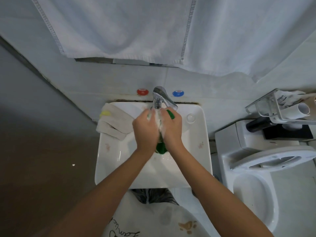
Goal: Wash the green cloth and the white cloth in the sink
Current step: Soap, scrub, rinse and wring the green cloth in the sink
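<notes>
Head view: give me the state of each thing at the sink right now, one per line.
Green cloth: bunched and soapy, gripped between both hands over the basin.
White cloth: folded, lying on the sink's back left rim.
Left hand: curled round the green cloth.
Right hand: curled round the green cloth.
Tap: flow cannot be told.
Sink: wet, not filled.
Toilet: lid raised.

The single head-worn wide-angle camera looks steeply down from close above at the sink, with both hands mid-frame.
</notes>
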